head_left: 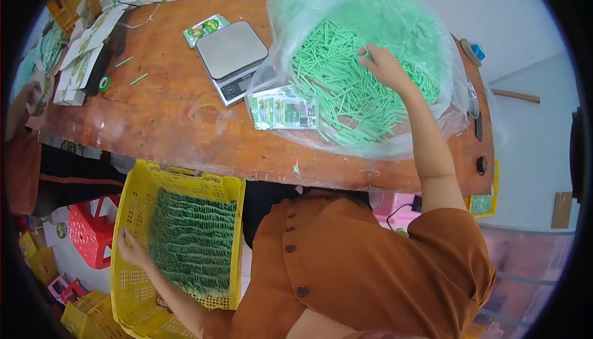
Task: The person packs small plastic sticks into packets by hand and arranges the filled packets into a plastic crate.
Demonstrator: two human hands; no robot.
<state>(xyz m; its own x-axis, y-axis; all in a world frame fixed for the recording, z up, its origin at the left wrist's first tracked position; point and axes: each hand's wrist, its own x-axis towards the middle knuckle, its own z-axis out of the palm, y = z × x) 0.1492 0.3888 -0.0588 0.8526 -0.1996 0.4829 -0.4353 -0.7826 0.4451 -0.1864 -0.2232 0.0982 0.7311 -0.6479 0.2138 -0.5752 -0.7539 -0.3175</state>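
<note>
My right hand (384, 67) is over a large clear plastic bag (275, 36) of loose green sticks (346, 86). Its thumb and fingers are pinched together around what looks like a green stick; just how many are held is hidden. Low on the left, my left hand (134, 251) is closed at the side rim of a yellow crate (239, 240), its fingertips partly hidden. Rows of green printed packets (194, 240) fill much of the crate. Printed sachets (284, 109) lie at the bag's near edge, beside a digital scale (233, 55).
A green packet (207, 29) lies by the scale. White printed boxes (83, 64) and a green tape roll (105, 83) are at the table's left. Another person's hand (26, 98) is at the far left. A red stool (91, 234) stands beside the crate.
</note>
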